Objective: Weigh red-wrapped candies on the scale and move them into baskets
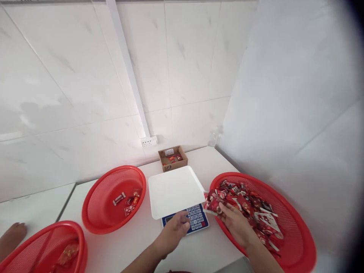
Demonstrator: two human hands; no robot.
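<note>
My left hand [175,229] hovers at the keypad of a blue digital scale [196,218], fingers loosely bent and apart, holding nothing. The scale carries a wide white tray [174,189] with a bare top. My right hand [234,220] is closed around red candy packets [213,203] over the left rim of a large red basket [301,242]. Many red and white wrapped packets [250,204] lie heaped in that basket. The packets in my grip overlap, so I cannot tell how many there are.
A second red basket [93,204] on the left holds several packets [131,201]. Nearer stands another red basket [81,231], with another person's hand [14,233] beside it. A small cardboard box [176,165] of packets sits by the wall, below a socket strip [149,141].
</note>
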